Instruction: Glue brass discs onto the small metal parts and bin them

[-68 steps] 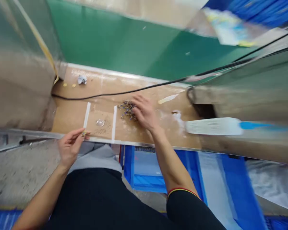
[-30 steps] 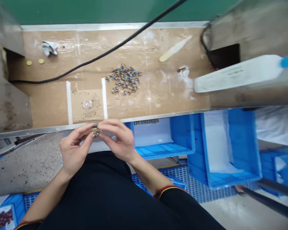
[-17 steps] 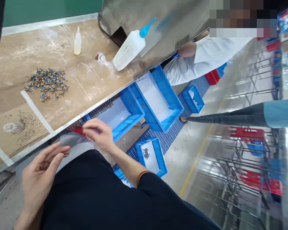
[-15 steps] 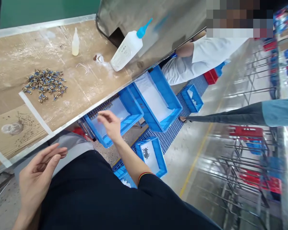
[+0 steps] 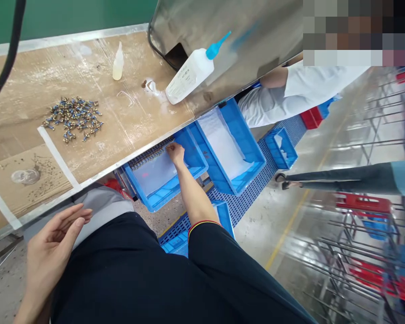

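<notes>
While the right hand (image 5: 176, 154) is bunched beside the rows of small parts (image 5: 149, 155) in the blue bin (image 5: 168, 185), whether its fingers grasp anything cannot be told | left hand (image 5: 52, 240): fingers loose, nothing visible held | risk: brushing knuckles could knock rows askew

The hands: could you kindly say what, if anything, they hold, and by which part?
The left hand holds nothing visible; whether the right hand pinches something cannot be told.
</notes>
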{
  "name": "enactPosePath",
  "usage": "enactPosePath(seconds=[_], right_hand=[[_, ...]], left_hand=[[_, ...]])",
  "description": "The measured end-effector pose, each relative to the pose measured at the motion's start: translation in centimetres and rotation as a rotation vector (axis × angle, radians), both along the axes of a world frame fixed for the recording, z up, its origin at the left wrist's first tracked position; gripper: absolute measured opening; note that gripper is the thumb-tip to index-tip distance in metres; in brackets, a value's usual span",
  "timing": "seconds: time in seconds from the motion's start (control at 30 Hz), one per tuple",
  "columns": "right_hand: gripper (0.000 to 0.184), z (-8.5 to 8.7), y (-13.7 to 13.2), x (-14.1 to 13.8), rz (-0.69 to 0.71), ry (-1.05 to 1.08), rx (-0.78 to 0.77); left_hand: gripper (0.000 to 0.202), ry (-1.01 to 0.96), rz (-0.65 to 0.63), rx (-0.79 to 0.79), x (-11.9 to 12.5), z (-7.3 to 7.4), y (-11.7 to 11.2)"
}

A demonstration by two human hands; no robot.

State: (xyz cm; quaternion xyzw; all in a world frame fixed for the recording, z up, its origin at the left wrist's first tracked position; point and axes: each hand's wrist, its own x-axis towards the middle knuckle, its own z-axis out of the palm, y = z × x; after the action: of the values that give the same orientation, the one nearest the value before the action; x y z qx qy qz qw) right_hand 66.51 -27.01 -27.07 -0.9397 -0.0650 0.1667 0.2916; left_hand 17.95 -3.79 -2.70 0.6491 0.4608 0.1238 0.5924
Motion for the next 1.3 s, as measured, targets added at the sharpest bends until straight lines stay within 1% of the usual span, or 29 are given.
enactPosePath(seconds=[0.13,0.23,0.33,0.43,0.5,0.57,0.67,0.73,0.77,0.8,0.83,0.87,0.9,0.93,0.97,1.0,1.07,1.13,1.23,1.3], right_hand=[[0.042,-0.8,0.2,0.2,0.017,-0.005,-0.051],[0.042,-0.9,0.3,-0.1,0.013,-0.013,-0.061],[0.041,-0.4,0.5,-0.6,0.001,-0.023,-0.050],[0.038,0.7,0.9,-1.2,-0.014,-0.048,-0.021],[0.032,2.0,1.0,-1.9,-0.033,-0.093,0.013],[0.033,3.8,1.0,-3.1,-0.074,-0.176,0.058],[0.048,7.5,1.3,-6.1,-0.167,-0.349,0.139],[0.054,10.6,2.5,-8.7,-0.197,-0.444,0.206],[0.052,12.3,3.7,-10.2,-0.166,-0.470,0.261],[0.048,14.0,5.2,-11.7,-0.085,-0.473,0.327],[0.042,15.7,7.1,-13.2,0.054,-0.454,0.409],[0.036,17.3,9.3,-14.6,0.242,-0.407,0.480],[0.029,18.7,11.6,-15.8,0.442,-0.346,0.513],[0.024,20.0,14.1,-16.8,0.600,-0.303,0.521],[0.022,21.0,16.4,-17.7,0.713,-0.266,0.505],[0.022,21.8,18.6,-18.3,0.788,-0.240,0.467],[0.023,22.8,22.1,-19.2,0.847,-0.232,0.346],[0.025,23.3,24.3,-19.7,0.859,-0.273,0.172],[0.026,23.4,26.1,-20.2,0.868,-0.352,-0.077],[0.021,23.4,26.6,-20.4,0.902,-0.364,-0.172]], left_hand=[[0.053,-0.012,-0.001,-0.009,0.0,-0.3,0.2],[0.052,-0.016,0.001,-0.021,-0.2,-0.4,0.4],[0.051,-0.010,-0.008,-0.027,-0.4,-0.6,0.4],[0.050,-0.020,-0.015,-0.037,-0.6,-0.9,0.4],[0.049,-0.026,-0.018,-0.058,-0.9,-1.0,0.3],[0.049,-0.029,-0.020,-0.078,-1.2,-1.2,0.3],[0.050,-0.023,-0.012,-0.113,-1.6,-1.5,0.5],[0.051,-0.014,-0.006,-0.143,-1.6,-1.7,0.6],[0.051,-0.014,-0.009,-0.158,-1.6,-1.8,0.6],[0.052,-0.018,-0.015,-0.169,-1.6,-1.9,0.6],[0.052,-0.024,-0.024,-0.177,-1.6,-1.9,0.6],[0.052,-0.030,-0.036,-0.180,-1.6,-1.9,0.6],[0.052,-0.035,-0.048,-0.177,-1.7,-1.9,0.6],[0.051,-0.033,-0.055,-0.167,-2.0,-1.8,0.7],[0.050,-0.028,-0.051,-0.151,-2.4,-1.8,0.8],[0.049,-0.023,-0.030,-0.130,-3.0,-1.8,0.8],[0.048,-0.018,0.056,-0.089,-4.7,-1.9,1.0],[0.048,-0.020,0.176,-0.064,-6.8,-2.1,1.3],[0.050,-0.020,0.373,-0.021,-10.7,-2.1,1.5],[0.050,-0.004,0.518,0.045,-13.5,-1.3,1.7]])
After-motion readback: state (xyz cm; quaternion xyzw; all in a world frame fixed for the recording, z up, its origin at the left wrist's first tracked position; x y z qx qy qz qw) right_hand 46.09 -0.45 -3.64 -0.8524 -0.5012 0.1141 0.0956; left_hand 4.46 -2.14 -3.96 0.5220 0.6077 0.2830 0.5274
